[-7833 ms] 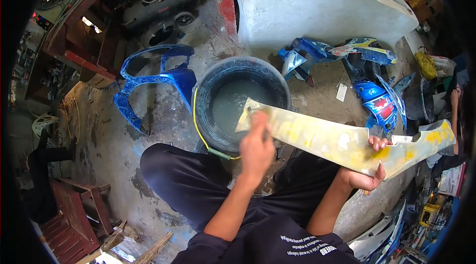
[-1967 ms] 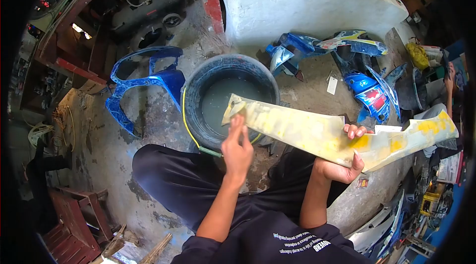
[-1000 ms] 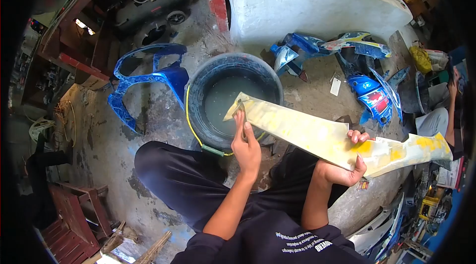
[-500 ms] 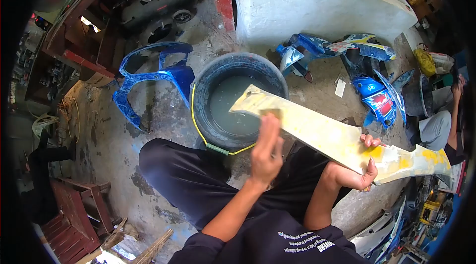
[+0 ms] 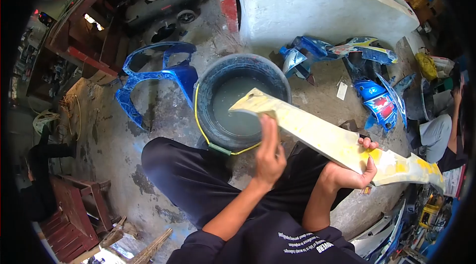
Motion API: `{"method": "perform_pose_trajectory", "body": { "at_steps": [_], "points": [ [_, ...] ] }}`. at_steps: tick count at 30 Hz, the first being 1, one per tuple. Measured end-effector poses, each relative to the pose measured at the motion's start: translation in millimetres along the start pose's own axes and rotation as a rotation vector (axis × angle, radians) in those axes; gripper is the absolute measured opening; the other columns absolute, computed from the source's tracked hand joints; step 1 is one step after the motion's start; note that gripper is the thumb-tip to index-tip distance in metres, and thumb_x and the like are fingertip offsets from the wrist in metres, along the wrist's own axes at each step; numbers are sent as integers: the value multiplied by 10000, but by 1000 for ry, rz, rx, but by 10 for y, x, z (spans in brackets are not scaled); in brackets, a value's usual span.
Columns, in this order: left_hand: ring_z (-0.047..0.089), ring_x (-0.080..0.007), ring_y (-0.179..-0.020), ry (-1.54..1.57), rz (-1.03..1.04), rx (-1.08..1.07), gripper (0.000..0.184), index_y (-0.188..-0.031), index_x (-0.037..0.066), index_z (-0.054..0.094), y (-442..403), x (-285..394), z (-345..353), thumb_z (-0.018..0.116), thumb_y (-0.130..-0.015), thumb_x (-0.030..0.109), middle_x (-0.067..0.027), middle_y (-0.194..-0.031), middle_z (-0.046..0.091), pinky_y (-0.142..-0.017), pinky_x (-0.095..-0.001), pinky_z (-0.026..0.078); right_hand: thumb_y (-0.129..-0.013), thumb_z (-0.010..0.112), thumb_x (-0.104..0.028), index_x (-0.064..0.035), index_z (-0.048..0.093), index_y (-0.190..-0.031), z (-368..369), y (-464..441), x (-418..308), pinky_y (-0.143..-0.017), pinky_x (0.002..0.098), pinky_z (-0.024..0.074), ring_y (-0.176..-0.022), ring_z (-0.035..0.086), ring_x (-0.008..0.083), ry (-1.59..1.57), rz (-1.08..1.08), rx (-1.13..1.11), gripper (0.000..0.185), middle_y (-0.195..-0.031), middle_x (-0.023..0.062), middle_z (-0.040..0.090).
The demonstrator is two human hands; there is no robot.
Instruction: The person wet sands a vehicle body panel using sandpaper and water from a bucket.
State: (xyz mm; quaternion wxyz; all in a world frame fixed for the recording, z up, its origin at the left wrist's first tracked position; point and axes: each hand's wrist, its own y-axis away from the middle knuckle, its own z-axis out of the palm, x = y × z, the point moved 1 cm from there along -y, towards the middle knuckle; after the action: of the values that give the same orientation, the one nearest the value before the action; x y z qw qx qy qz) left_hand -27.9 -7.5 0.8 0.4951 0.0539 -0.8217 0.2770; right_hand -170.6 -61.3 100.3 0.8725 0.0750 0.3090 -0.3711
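On my feed, nearest: dark shirt (image 5: 223, 250) with white lettering, then dark trousers (image 5: 173, 174), knees spread. Right hand (image 5: 351, 172) clamped round the middle of the long panel (image 5: 317, 137), thumb on the near side, fingertips over the far edge. Left hand (image 5: 271, 161) has its fingers extended and close together, tips at the panel's near edge, a small brownish piece (image 5: 269, 114) there; I can't tell if it's pinched or just pressed. Panel is cream with yellow patches, held aslant over the lap, narrow end above the bucket (image 5: 204, 96). I get cloudy water (image 5: 230, 107) inside the bucket, yellow handle (image 5: 198, 115) with green grip down on the near side. Past that, on the concrete floor (image 5: 114, 130): blue frame (image 5: 181, 81) left, blue fairing (image 5: 379, 102) right, white tag (image 5: 341, 91) near the fairing. Seated person (image 5: 435, 136) in grey trousers at far right. Farthest I log: white wall (image 5: 317, 13), dark tank (image 5: 166, 8).
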Motion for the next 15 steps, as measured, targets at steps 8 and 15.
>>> {"method": "perform_pose_trajectory", "body": {
  "at_steps": [8, 15],
  "points": [
    [342, -325, -1527, 394, -315, 172, 531, -1512, -127, 405, -147, -189, -151, 407, -993, -12, -258, -1608, 403, -1238, -384, 263, -862, 493, -158, -17, 466, -1161, 119, 25, -75, -997, 415, 449, -1010, 554, 236, 67, -19, 34, 332, -1038, 105, 564],
    [355, -370, -1515, 233, -196, 132, 543, -1519, -111, 407, -133, -120, -137, 446, -986, -13, -282, -1604, 389, -1232, -408, 290, -888, 518, -126, -26, 491, -1137, 153, 85, -58, -1006, 402, 455, -1022, 565, 227, 117, 12, 47, 269, -1027, 97, 573]
  ]
}}
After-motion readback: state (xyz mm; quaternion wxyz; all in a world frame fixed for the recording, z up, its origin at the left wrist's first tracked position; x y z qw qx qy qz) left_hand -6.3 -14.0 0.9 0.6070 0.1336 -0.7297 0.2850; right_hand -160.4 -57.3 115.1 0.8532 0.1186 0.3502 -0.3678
